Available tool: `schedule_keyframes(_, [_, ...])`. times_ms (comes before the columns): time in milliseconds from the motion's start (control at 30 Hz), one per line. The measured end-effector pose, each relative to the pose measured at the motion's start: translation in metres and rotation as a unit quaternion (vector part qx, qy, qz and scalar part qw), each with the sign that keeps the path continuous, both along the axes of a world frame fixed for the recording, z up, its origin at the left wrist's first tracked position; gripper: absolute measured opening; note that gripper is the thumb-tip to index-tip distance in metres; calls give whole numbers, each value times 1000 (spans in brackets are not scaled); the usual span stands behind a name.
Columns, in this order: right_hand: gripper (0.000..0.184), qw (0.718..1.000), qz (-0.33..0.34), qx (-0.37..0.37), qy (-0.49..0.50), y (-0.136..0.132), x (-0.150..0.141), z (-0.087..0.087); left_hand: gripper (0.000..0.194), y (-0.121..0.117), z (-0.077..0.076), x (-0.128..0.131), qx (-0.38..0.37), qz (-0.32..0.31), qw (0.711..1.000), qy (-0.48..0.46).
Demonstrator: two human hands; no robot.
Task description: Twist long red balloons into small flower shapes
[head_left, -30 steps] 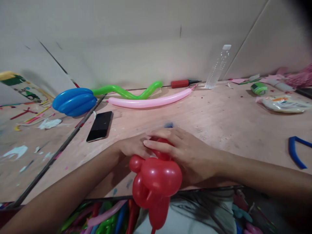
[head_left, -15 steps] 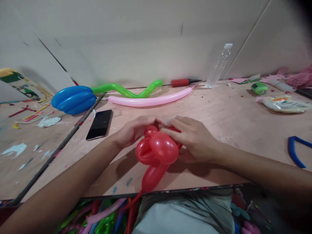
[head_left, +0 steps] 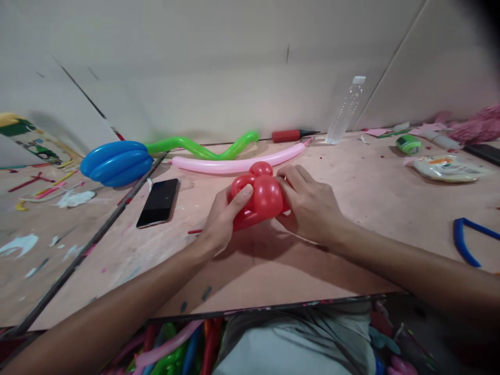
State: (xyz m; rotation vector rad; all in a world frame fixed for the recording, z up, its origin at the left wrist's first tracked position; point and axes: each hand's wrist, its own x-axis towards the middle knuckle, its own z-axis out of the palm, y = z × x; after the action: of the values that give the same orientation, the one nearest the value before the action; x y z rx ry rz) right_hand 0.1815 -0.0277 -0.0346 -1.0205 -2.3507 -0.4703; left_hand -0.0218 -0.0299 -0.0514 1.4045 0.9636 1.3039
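Observation:
A red twisted balloon (head_left: 269, 196) with several round bubbles is held between both hands above the table. My left hand (head_left: 226, 216) wraps its left side, the thumb lying over a bubble. My right hand (head_left: 308, 203) grips the right side with bent fingers; its fingertips are partly hidden behind the bubbles. The balloon's thin uninflated tail (head_left: 195, 231) sticks out to the left past my left hand. Beyond the hands lies a long pink balloon (head_left: 234, 165).
Along the wall lie a green balloon (head_left: 207, 151), a blue balloon bundle (head_left: 117, 163) and a red pump (head_left: 286, 136). A clear bottle (head_left: 346, 112) stands near the wall. A phone (head_left: 158, 203) lies left, a bent blue balloon (head_left: 463, 242) right. Loose balloons (head_left: 172, 351) fill the space below the table edge.
The red balloon has been raised away from me and turned, so its tail points left instead of toward me. My left hand has shifted from behind the bubbles to their left side.

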Motion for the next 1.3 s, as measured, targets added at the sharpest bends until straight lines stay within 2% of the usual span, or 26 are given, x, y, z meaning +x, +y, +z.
schedule_keyframes(100, [45,999,12,-14,-29,-1,-1,-5,40,4,-7,1,52,48,997,21])
schedule_keyframes(200, [53,998,18,-13,-54,0,-2,-9,33,5,-10,1,64,80,994,37])
schedule_keyframes(333, [63,1000,12,-15,-18,-2,-3,-12,29,2,-12,-1,87,106,988,76])
schedule_keyframes(467, [51,999,4,-35,-16,-7,-6,-8,23,1,-15,-1,120,135,976,118])
schedule_keyframes(600, [47,999,-3,-37,-18,-14,-6,2,22,4,-18,-1,134,160,968,141])
schedule_keyframes(767, [29,997,-15,-66,-26,-19,-5,10,22,4,-19,0,145,160,964,154])
schedule_keyframes(900, [47,998,-6,-66,3,-17,-5,6,20,3,-19,1,143,161,968,129])
schedule_keyframes(1100, [58,999,-27,-19,-25,-9,-6,0,33,8,-16,3,59,83,994,27])
schedule_keyframes(1200, [57,999,-11,-3,-36,-9,-9,-2,38,10,-17,3,65,113,991,-17])
schedule_keyframes(1300, [55,999,2,-9,-40,-13,-14,-4,31,10,-18,3,89,153,984,20])
